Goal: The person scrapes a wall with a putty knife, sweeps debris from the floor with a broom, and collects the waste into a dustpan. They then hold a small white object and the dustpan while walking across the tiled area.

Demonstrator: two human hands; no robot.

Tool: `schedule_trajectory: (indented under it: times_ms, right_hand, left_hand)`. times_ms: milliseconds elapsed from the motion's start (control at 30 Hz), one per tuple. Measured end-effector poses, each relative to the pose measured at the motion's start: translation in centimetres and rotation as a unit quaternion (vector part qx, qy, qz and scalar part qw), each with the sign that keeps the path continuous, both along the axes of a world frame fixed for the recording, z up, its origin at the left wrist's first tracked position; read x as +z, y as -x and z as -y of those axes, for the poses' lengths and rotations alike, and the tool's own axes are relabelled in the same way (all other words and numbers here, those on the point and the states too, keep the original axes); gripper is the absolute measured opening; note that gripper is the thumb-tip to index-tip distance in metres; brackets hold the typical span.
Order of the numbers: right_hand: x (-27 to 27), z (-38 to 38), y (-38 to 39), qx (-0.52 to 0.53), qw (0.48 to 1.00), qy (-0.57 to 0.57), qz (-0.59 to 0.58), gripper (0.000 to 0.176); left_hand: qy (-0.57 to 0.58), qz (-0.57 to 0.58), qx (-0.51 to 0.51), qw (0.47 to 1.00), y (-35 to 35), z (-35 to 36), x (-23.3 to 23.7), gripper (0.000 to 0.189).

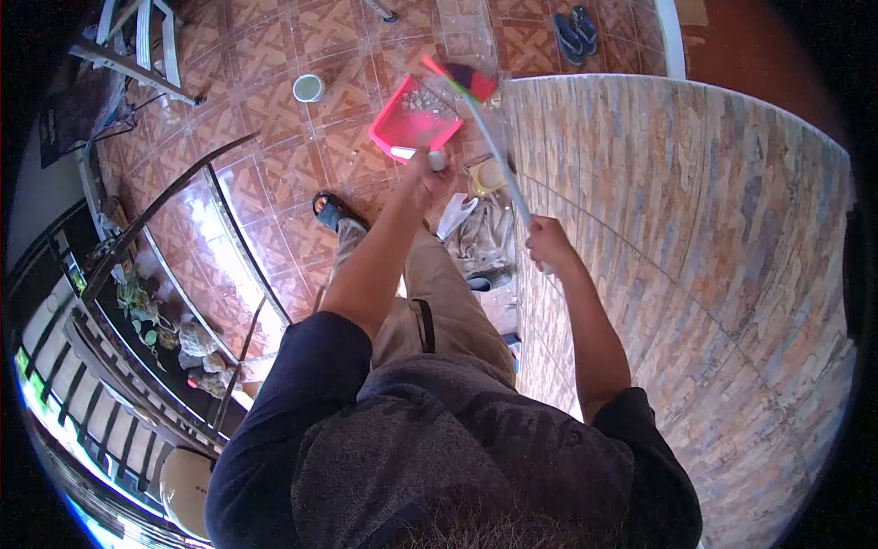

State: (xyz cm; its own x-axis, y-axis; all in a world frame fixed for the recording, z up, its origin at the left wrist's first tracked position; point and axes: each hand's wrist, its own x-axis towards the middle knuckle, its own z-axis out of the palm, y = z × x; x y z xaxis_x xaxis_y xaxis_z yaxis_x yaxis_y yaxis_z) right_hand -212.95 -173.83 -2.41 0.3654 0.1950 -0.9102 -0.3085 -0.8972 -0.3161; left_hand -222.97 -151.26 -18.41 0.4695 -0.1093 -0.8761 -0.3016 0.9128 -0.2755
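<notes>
My left hand (428, 181) is closed around the pale handle of a pink dustpan (384, 125), which is down at the tiled floor. Grey rubble and dust (425, 106) lie inside the pan. A broom (498, 151) slants up from the floor, its light grey stick gripped near the upper end by my right hand (549, 242). The red, black and green bristles (468, 80) are just beyond the pan's right far corner and look slightly blurred.
A stone-patterned wall (640, 183) rises close on the right. Near my feet lie a white plastic bag (455, 216), a crumpled greyish sheet (485, 240) and a yellowish round container (487, 177). A small bucket (309, 88), dark slippers (574, 37) and a metal railing (233, 220) stand around.
</notes>
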Motion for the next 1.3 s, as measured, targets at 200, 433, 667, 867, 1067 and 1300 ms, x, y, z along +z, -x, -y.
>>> schedule_trajectory:
  times_ms: [200,433,667,867,1067,1300]
  right_hand:
    - [8.9,0.3,4.2,-0.068,0.994,-0.041,-0.075,0.023]
    - [13.9,1.5,5.4,-0.030,0.999,0.005,0.015,0.039]
    - [1.6,-0.3,5.5,0.050,0.996,-0.042,0.062,0.020]
    - [4.6,-1.1,11.0,-0.074,0.990,-0.048,-0.108,0.022]
    - [12.1,2.9,12.4,-0.036,0.999,-0.020,0.032,0.037]
    - [8.0,2.0,11.1,-0.063,0.994,-0.016,0.085,0.019]
  left_hand:
    - [-0.010,-0.020,-0.035,0.999,1.2,-1.2,0.5,0.021]
    - [-0.036,0.014,-0.050,0.998,4.5,-3.4,0.0,0.018]
    - [-0.029,0.010,-0.047,0.998,7.9,-7.2,1.4,0.020]
    - [-0.048,-0.011,-0.090,0.995,7.9,-8.5,-0.9,0.020]
    - [-0.044,-0.020,-0.055,0.997,8.1,-9.3,1.0,0.021]
    - [-0.068,0.005,-0.073,0.995,12.2,-11.2,1.4,0.014]
